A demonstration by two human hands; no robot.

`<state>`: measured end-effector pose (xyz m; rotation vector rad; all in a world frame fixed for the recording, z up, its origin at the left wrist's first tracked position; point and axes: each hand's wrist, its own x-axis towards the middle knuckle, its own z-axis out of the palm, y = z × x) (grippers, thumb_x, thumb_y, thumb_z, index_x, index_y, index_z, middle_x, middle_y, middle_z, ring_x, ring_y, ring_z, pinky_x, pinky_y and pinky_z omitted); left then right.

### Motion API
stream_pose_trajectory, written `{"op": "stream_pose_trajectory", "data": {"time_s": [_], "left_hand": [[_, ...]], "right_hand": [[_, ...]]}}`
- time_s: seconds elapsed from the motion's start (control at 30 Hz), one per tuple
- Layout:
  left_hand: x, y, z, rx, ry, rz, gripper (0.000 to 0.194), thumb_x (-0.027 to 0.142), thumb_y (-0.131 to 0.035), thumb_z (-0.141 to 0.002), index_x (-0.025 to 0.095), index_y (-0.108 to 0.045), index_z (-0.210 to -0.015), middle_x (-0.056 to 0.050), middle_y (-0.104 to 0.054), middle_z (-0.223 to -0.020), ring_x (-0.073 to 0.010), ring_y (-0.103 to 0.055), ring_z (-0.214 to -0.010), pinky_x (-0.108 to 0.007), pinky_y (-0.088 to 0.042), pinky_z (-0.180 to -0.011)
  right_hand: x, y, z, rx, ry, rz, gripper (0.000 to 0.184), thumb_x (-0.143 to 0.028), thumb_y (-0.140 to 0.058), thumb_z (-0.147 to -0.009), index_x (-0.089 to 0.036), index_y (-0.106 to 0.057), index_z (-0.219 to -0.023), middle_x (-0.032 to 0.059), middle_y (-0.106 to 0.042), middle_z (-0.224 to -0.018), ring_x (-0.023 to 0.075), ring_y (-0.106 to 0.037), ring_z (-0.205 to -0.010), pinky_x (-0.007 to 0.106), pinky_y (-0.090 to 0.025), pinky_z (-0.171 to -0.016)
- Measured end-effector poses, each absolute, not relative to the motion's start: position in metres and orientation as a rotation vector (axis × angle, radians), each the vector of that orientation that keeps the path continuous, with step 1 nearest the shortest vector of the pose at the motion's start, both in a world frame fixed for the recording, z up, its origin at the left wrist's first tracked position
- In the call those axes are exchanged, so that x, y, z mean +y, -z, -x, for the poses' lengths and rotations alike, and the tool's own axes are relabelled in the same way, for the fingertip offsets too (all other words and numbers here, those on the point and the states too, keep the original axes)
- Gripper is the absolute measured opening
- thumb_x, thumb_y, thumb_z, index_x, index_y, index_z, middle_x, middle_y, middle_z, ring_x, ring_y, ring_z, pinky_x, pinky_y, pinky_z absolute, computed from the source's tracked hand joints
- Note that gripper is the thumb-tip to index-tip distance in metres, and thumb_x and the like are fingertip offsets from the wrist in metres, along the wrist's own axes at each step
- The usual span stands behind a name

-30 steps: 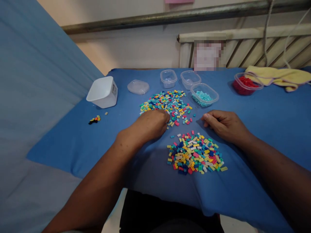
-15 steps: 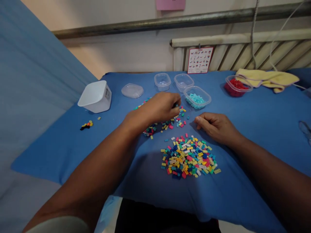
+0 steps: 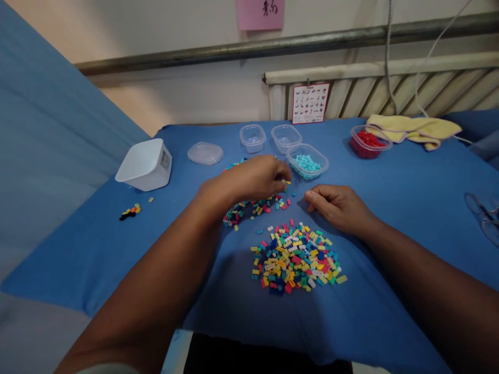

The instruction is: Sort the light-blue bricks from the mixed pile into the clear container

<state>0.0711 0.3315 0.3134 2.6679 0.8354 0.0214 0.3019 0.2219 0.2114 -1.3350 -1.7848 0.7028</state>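
Note:
My left hand is over the far pile of small toy bricks, beside the clear tub of light-blue bricks. Its fingers curl down toward the thumb, slightly blurred; whatever they hold is hidden. A yellow brick shows close to the fingertips. My right hand rests on the blue cloth right of the piles, with fingers curled and the thumb pressed against them. I cannot make out anything inside it. Nearer to me lies a larger mixed pile of toy bricks in yellow, pink, white, green and blue.
Two clear tubs and clear lids stand behind. At left are a white bin and a few black, orange and yellow bricks. A tub of red bricks, a yellow cloth and scissors lie right.
The view has shifted, so the scene sits lower and further left. My left hand's fingers have moved slightly over the far pile's edge; my right hand stays in place.

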Motion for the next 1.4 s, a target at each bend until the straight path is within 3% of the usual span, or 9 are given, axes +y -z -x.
{"op": "stream_pose_trajectory", "data": {"time_s": [0.1, 0.27, 0.4, 0.8, 1.03, 1.1, 1.2, 1.3, 1.4], "left_hand": [[0.315, -0.305, -0.052, 0.815, 0.231, -2.612, 0.021, 0.018, -0.069, -0.099, 0.021, -0.082, -0.116, -0.002, -0.079, -0.098, -0.0204, -0.070, -0.082, -0.032, -0.044, -0.070], [0.304, -0.290, -0.055, 0.875, 0.245, -2.683, 0.033, 0.018, -0.067, -0.102, 0.026, -0.082, -0.131, -0.003, -0.081, -0.119, -0.0238, -0.074, -0.102, -0.033, -0.049, -0.083], [0.303, -0.288, -0.056, 0.904, 0.229, -2.708, 0.030, 0.017, -0.065, -0.100, 0.023, -0.082, -0.124, -0.004, -0.080, -0.119, -0.0257, -0.073, -0.104, -0.035, -0.047, -0.083], [0.305, -0.303, -0.053, 0.917, -0.097, -2.651, 0.014, 0.015, -0.067, -0.094, 0.017, -0.076, -0.105, -0.002, -0.074, -0.095, -0.0195, -0.064, -0.081, -0.033, -0.040, -0.070], [0.358, -0.324, -0.106, 0.926, -0.565, -2.616, 0.020, 0.007, -0.070, -0.091, 0.013, -0.078, -0.109, -0.005, -0.077, -0.104, -0.0168, -0.067, -0.087, -0.030, -0.045, -0.076], [0.369, -0.323, -0.120, 0.948, -0.576, -2.643, 0.029, 0.006, -0.071, -0.091, 0.011, -0.078, -0.120, -0.007, -0.078, -0.111, -0.0176, -0.069, -0.091, -0.030, -0.047, -0.079], [0.367, -0.324, -0.118, 1.036, -0.474, -2.711, 0.033, 0.008, -0.071, -0.094, 0.011, -0.078, -0.126, -0.008, -0.079, -0.114, -0.0200, -0.070, -0.096, -0.031, -0.047, -0.082], [0.347, -0.328, -0.088, 1.109, -0.217, -2.724, 0.017, 0.011, -0.070, -0.096, 0.014, -0.082, -0.108, -0.005, -0.080, -0.104, -0.0199, -0.069, -0.091, -0.032, -0.044, -0.077], [0.325, -0.326, -0.056, 1.160, 0.056, -2.673, 0.016, 0.012, -0.070, -0.096, 0.018, -0.084, -0.102, -0.001, -0.079, -0.097, -0.0183, -0.067, -0.083, -0.033, -0.041, -0.072]], "right_hand": [[0.223, -0.212, -0.301, -1.791, -0.702, 1.343, 0.048, -0.054, -0.060, -0.111, -0.024, -0.076, -0.078, 0.0022, -0.077, -0.073, 0.0188, -0.067, -0.064, 0.032, -0.048, -0.065], [0.223, -0.211, -0.303, -1.810, -0.690, 1.357, 0.045, -0.050, -0.060, -0.111, -0.024, -0.077, -0.078, 0.0013, -0.077, -0.073, 0.0188, -0.066, -0.064, 0.033, -0.046, -0.066], [0.223, -0.211, -0.303, -1.811, -0.694, 1.347, 0.045, -0.050, -0.061, -0.111, -0.024, -0.077, -0.078, 0.0013, -0.078, -0.074, 0.0186, -0.066, -0.065, 0.033, -0.047, -0.067], [0.224, -0.210, -0.302, -1.805, -0.699, 1.329, 0.044, -0.048, -0.061, -0.111, -0.024, -0.076, -0.079, 0.0006, -0.079, -0.076, 0.0184, -0.070, -0.067, 0.032, -0.049, -0.068], [0.223, -0.211, -0.302, -1.810, -0.713, 1.333, 0.045, -0.050, -0.060, -0.112, -0.024, -0.076, -0.079, 0.0005, -0.079, -0.076, 0.0186, -0.069, -0.067, 0.033, -0.049, -0.068], [0.222, -0.212, -0.303, -1.796, -0.730, 1.331, 0.044, -0.050, -0.060, -0.111, -0.024, -0.077, -0.079, 0.0004, -0.078, -0.074, 0.0182, -0.067, -0.065, 0.033, -0.047, -0.066], [0.222, -0.212, -0.303, -1.773, -0.753, 1.331, 0.044, -0.050, -0.061, -0.110, -0.024, -0.077, -0.079, -0.0003, -0.075, -0.069, 0.0169, -0.063, -0.059, 0.033, -0.045, -0.063], [0.224, -0.211, -0.302, -1.770, -0.751, 1.336, 0.044, -0.050, -0.061, -0.110, -0.024, -0.076, -0.079, 0.0003, -0.076, -0.071, 0.0175, -0.065, -0.061, 0.033, -0.046, -0.063], [0.226, -0.208, -0.301, -1.787, -0.733, 1.352, 0.045, -0.050, -0.061, -0.110, -0.024, -0.076, -0.078, 0.0017, -0.080, -0.077, 0.0198, -0.072, -0.069, 0.034, -0.049, -0.068]]}}
